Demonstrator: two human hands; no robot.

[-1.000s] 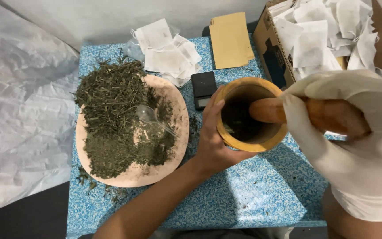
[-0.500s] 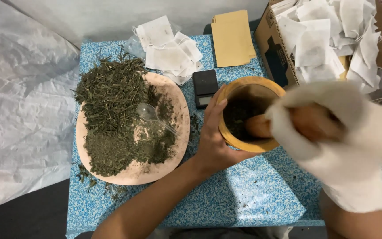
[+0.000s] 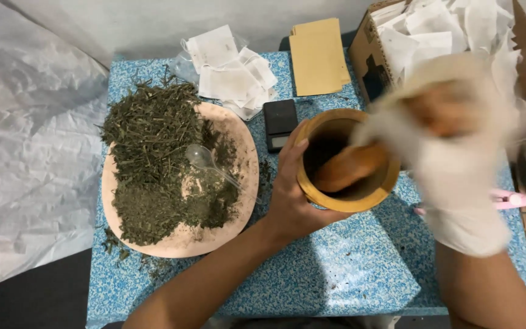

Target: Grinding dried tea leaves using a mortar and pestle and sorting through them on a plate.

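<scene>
- Head view, looking down on a small blue speckled table.
- Left hand: bare, fingers wrapped around the near-left wall of a wooden mortar, thumb up along the rim. Grip is closed on the mortar, which stands upright on the table, right of centre.
- Right hand: in a white glove, badly blurred. It appears clenched around the top of a wooden pestle; the fingers cannot be made out one by one.
- Pestle: lower end inside the mortar, long axis tilted, running from the bowl up and to the right toward the gloved hand. The mortar's inside looks dark; contents cannot be read.
- Key relation: the mortar lies between the two hands, left hand touching it from the left and near side, right hand above and to the right, joined to it only through the pestle.
- Round pinkish tray, left of the mortar, just beside the left wrist: coarse dried green herb heaped at the far side, finer ground herb nearer, a clear plastic spoon lying on top.
- Behind the mortar: a small black scale, a pile of white paper sachets, tan envelopes.
- Far right: cardboard box full of white sachets; a pink-handled tool on the table edge, partly hidden.
</scene>
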